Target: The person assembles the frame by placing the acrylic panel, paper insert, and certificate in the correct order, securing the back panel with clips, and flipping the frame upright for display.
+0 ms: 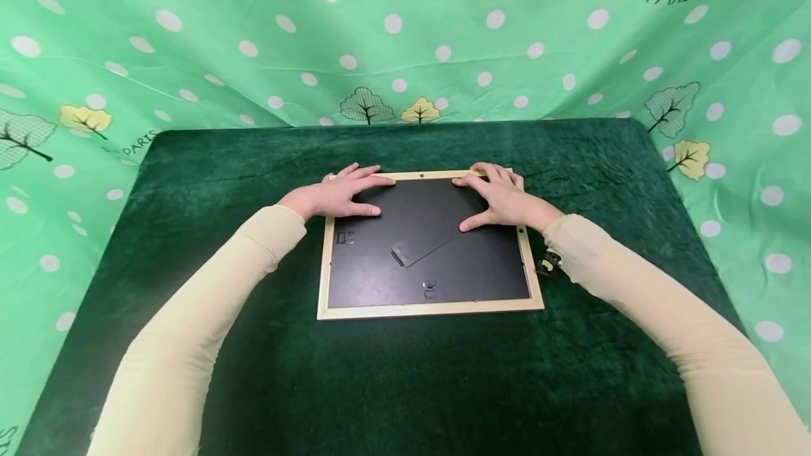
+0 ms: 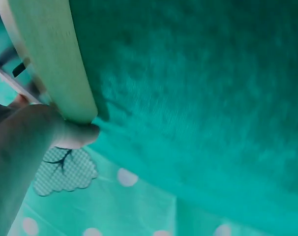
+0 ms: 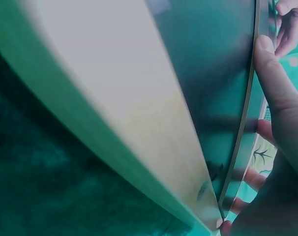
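A picture frame (image 1: 431, 310) with a pale wooden border lies back side up, its black backing board (image 1: 374, 280) showing. A fold-out stand (image 1: 431, 245) lies folded against the board, and small metal hangers (image 1: 430, 288) sit near two of its edges. My left hand (image 1: 345, 193) rests on the far left corner, thumb and index finger on the board, other fingers over the border. At the far right corner my right hand (image 1: 500, 199) presses the board with thumb and index fingertip, its thumb by the stand's edge. In the left wrist view a fingertip (image 2: 82, 135) touches the frame's corner.
Dark green velvety cloth (image 1: 443, 385) covers the table under the frame. A light green curtain (image 1: 393, 55) with white dots and printed trees hangs behind and at both sides. A small black device (image 1: 549, 263) sits at the right sleeve's cuff.
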Demonstrator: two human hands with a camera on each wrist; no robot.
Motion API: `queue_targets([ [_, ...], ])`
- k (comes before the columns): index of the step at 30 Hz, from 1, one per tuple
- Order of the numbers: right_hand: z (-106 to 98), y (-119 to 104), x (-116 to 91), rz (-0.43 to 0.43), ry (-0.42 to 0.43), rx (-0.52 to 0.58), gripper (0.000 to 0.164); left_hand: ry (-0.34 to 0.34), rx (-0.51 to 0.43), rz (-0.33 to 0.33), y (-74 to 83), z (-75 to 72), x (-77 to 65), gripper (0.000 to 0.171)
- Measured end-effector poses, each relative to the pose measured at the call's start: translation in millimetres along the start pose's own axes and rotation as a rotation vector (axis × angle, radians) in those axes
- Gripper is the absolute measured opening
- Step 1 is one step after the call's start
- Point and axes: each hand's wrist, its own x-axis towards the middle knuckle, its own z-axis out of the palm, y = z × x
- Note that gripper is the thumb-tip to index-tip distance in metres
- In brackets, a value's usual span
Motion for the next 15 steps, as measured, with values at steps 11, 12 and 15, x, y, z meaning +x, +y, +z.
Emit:
queue_targets([
  [11, -1, -1, 1, -0.001, 0.006, -0.004, 0.084, -0.093, 0.267, -0.101, 17.8, -9.7, -3.7, 0.072],
  [12, -2, -1, 1, 0.001, 0.004, -0.004, 0.084, -0.093, 0.282, -0.110, 18.9, -9.8, -3.6, 0.073],
  [15, -2, -2, 0, 0.006, -0.001, -0.001, 0.084, -0.084, 0.308, -0.130, 21.2, -8.5, -3.5, 0.074],
])
